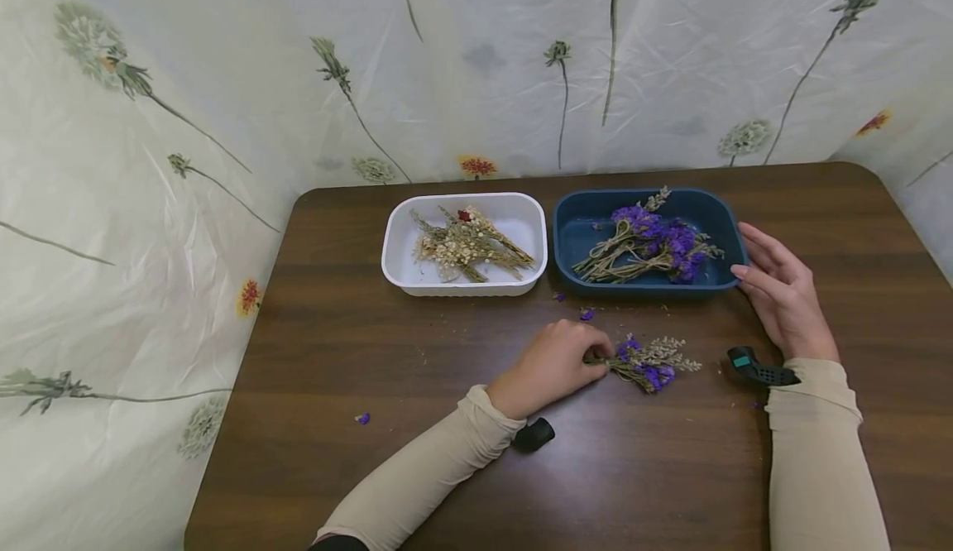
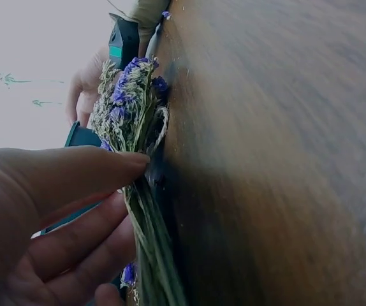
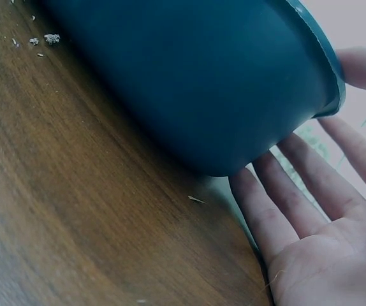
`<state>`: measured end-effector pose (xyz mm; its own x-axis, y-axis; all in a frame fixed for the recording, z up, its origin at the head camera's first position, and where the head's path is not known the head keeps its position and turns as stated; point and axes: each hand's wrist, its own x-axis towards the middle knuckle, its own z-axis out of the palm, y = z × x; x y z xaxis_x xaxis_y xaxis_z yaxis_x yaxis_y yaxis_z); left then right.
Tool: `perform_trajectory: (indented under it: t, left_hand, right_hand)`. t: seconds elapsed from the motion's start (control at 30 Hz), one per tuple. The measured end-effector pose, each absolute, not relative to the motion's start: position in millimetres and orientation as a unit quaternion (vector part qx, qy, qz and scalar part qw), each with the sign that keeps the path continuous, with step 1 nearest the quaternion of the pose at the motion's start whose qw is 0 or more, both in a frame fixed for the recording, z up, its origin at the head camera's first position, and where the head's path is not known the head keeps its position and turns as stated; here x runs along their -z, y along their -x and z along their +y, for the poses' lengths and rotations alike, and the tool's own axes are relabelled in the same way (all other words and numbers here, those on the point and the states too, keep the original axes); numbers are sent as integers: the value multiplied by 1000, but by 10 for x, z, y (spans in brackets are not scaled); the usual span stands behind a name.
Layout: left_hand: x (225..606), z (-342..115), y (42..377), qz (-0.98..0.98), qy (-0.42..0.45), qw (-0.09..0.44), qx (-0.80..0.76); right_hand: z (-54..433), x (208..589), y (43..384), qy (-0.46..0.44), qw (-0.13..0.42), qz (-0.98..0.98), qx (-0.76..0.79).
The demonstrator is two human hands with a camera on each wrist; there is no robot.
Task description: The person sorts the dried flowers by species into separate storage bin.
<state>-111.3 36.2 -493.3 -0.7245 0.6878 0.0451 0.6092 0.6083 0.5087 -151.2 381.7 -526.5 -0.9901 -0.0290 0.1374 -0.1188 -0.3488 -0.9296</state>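
In the head view my left hand [image 1: 558, 366] pinches the stems of a small bunch of dried flowers [image 1: 655, 362], purple blooms with pale sprigs, low over the table in front of the trays. The left wrist view shows the thumb pressed across the stems, the flower heads [image 2: 129, 95] pointing away. At the right end of the blue tray [image 1: 640, 288] is my right hand [image 1: 789, 290]. Seen from the right wrist, its fairly straight fingers [image 3: 310, 178] touch the tray's end wall, with the thumb at the rim. Several purple bunches [image 1: 663, 241] lie in that tray.
A white tray [image 1: 465, 289] with bunches of cream dried flowers [image 1: 465, 245] stands left of the blue one. Loose purple petals [image 1: 362, 419] and crumbs dot the brown wooden table [image 1: 313, 328]. Behind it hangs a flower-printed sheet [image 1: 476, 63].
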Motion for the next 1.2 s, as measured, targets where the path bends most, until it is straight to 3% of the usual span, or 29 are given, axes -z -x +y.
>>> perform_trajectory:
  t: [0.6, 1.2]
  left_hand:
    - [4933, 376, 1171, 868, -375, 96, -311]
    - [4465, 389, 1482, 858, -367, 102, -343]
  right_hand:
    - [3814, 5263, 1507, -72, 25, -560, -825]
    - [3821, 5276, 1516, -75, 31, -567, -820]
